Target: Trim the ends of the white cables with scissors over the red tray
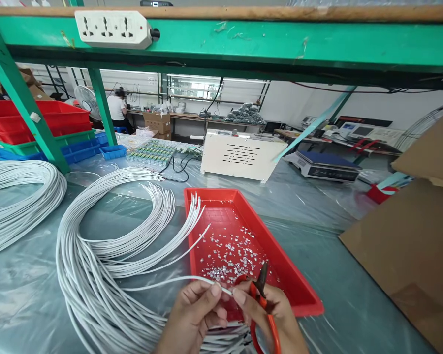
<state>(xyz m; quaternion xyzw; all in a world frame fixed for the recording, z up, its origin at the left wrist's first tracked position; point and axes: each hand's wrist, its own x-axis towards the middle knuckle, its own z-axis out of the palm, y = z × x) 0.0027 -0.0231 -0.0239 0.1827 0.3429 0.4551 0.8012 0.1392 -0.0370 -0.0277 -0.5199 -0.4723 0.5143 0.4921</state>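
Between thumb and fingers, my left hand (199,309) pinches a white cable (170,280) close to its end. My right hand (271,309) has orange-handled scissors (262,290) tucked in its palm, dark blades pointing up, while its thumb and fingertip touch the cable's tip. Under and beyond both hands lies a red tray (295,275) with small silvery scraps (236,255) strewn over its bottom. A large coil of white cables (81,255) spreads to the left, several ends resting over the tray's left rim. More cable ends lie beneath my hands, partly hidden.
Another cable coil (25,211) sits far left, near stacked red bins (37,120). A cream metal box (241,157) and a scale (321,164) stand behind the tray. Cardboard (409,255) rises at right. A green shelf beam (221,42) crosses overhead. A person (117,110) sits in the background.
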